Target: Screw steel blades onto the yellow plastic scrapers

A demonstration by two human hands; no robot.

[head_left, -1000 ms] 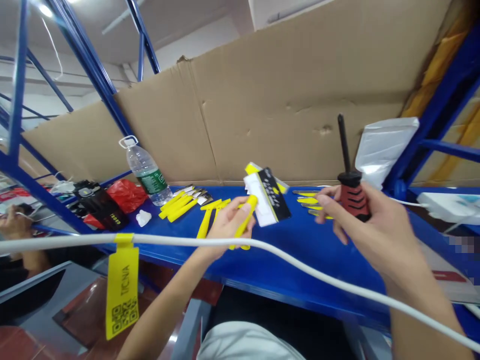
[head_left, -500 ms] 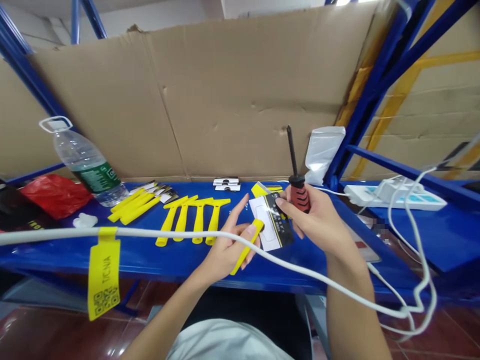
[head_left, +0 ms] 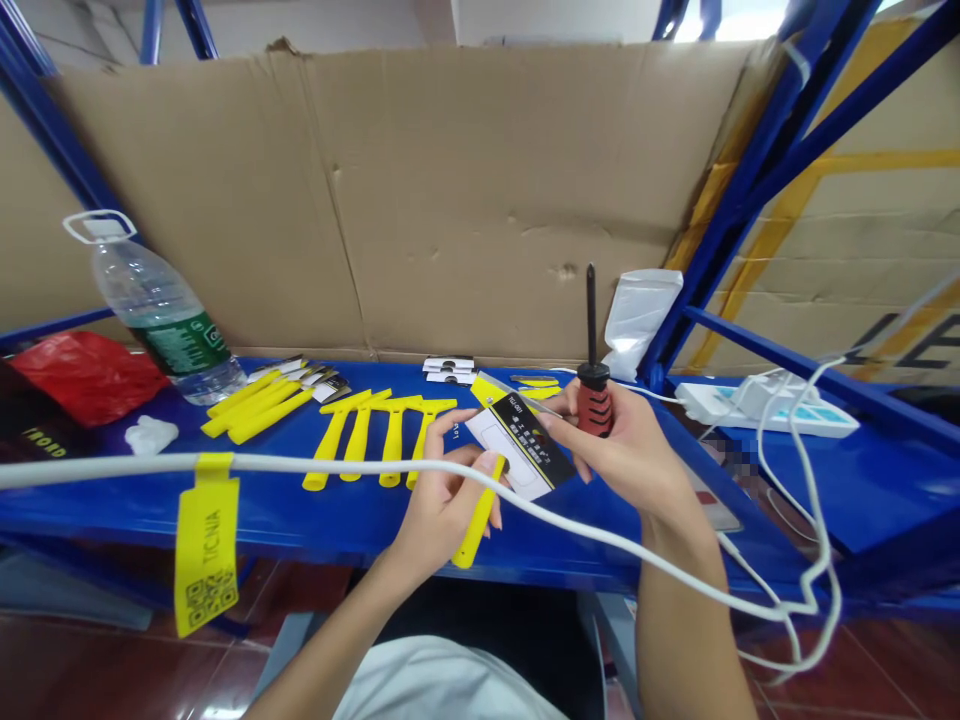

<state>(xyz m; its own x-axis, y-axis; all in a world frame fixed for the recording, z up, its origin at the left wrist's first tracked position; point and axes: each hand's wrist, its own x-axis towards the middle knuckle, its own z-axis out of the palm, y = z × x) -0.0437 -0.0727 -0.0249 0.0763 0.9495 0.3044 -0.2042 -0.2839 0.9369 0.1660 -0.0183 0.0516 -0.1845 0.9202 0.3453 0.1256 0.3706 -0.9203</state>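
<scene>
"State of each grip?"
"Left hand [head_left: 442,500] pinches the yellow handle [head_left: 474,530], seven o'clock from the card [head_left: 523,445]; right hand [head_left: 634,445] clasps the screwdriver [head_left: 598,405] beside the card's edge; I'd keep that edge steady."

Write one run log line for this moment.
left grip: yellow handle; right grip: screwdriver; printed card: between grips; yellow T-shaped handles: on blue shelf

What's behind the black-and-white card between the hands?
A yellow piece pokes out past the upper left edge of the card, with the blue table around. The card covers the rest of that piece, so its full shape can't be seen.
</scene>
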